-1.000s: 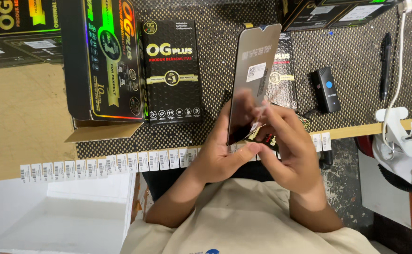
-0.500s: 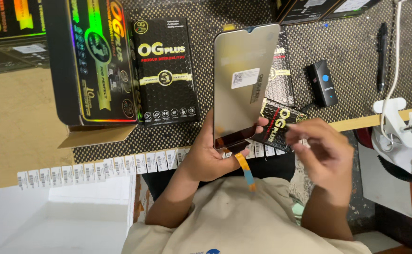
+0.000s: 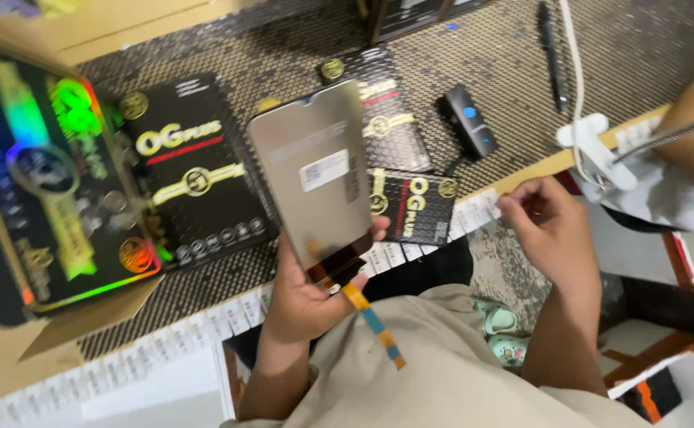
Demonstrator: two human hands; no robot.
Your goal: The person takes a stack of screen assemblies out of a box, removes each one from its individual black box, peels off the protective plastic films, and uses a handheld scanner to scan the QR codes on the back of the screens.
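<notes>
The left hand [image 3: 307,297] alone now grips the flat grey phone display panel [image 3: 313,178] upright above the counter [image 3: 490,63]; the right hand [image 3: 549,226] has withdrawn rightward, fingers pinched; hands apart.

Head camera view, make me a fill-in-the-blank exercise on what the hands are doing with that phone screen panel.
1. The grey rectangular phone screen panel is held in the ____ hand.
2. The orange and teal ribbon strip hangs from the panel's ____ end.
3. The sticker on the panel's back is ____ in colour.
4. The right hand is ____ the panel.

Missing words: left; bottom; white; apart from
</notes>
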